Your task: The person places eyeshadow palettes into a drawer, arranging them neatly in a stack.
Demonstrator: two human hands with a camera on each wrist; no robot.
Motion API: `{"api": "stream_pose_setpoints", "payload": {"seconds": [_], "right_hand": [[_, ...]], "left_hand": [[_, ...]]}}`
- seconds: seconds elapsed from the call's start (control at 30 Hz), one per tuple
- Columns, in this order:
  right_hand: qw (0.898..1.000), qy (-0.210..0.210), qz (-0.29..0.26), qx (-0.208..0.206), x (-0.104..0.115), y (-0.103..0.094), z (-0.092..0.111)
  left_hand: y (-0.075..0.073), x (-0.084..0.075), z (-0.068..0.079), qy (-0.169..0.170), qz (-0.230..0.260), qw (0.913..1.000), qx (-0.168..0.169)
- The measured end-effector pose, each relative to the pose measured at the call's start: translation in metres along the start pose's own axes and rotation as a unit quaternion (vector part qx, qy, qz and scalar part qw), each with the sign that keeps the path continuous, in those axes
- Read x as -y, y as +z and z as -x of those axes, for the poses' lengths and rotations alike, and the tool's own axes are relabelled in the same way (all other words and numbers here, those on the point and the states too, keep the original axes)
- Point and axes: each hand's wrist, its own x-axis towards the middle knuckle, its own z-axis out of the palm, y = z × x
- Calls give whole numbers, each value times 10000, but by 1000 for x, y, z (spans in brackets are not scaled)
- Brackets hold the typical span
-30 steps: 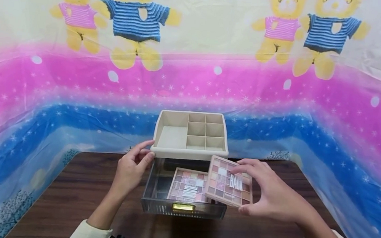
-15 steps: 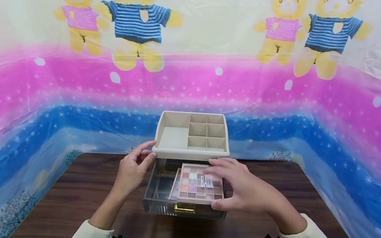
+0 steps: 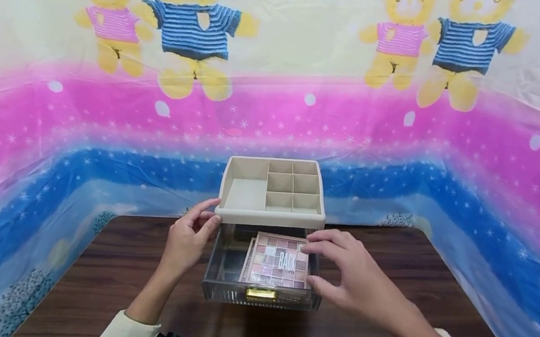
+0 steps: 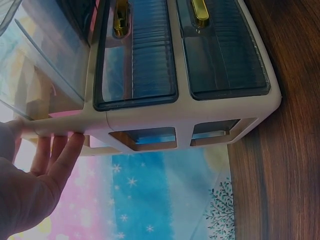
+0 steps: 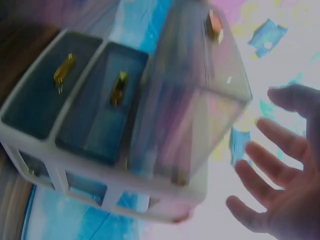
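Observation:
A cream organizer (image 3: 246, 216) with a compartmented top stands on the table, its clear top drawer (image 3: 219, 291) pulled out. Two eyeshadow palettes lie in that drawer; the upper palette (image 3: 276, 269), lettered BACK, covers most of the lower palette (image 3: 247, 264). My left hand (image 3: 188, 242) holds the organizer's upper left corner, thumb at the front and fingers along the side; the left wrist view shows those fingers (image 4: 67, 155) against the frame. Just right of the upper palette, my right hand (image 3: 352, 274) has its fingers parted around nothing. The right wrist view shows this hand (image 5: 285, 175) spread beside the drawer.
Below the pulled-out drawer are two closed drawers (image 4: 137, 75) with gold handles. The dark wooden table (image 3: 118, 273) ends at a patterned cloth (image 3: 275, 115) with bears, which hangs behind and at both sides.
My right hand has lowered the BACK palette into the drawer, on top of the other palette, let go and drawn slightly right. The left hand has kept its place.

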Motion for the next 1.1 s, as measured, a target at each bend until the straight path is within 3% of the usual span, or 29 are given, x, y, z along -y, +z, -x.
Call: {"api": "stream_pose_setpoints", "payload": {"seconds": [0.13, 0.2, 0.47, 0.67, 1.1], "right_hand": [[9912, -746, 404, -1018, 13, 12, 7], [9848, -1040, 516, -1289, 19, 18, 10], [9640, -1912, 876, -1625, 39, 47, 15], [9321, -2524, 1365, -2209, 50, 65, 10], [9326, -1978, 2036, -2227, 59, 93, 15]], "left_hand": [[0, 0, 0, -13, 8, 10000, 6], [0, 0, -1, -8, 10, 10000, -3], [0, 1, -1, 0, -37, 10000, -40], [0, 0, -1, 8, -56, 10000, -73], [1, -1, 0, 26, -117, 9999, -83]]}}
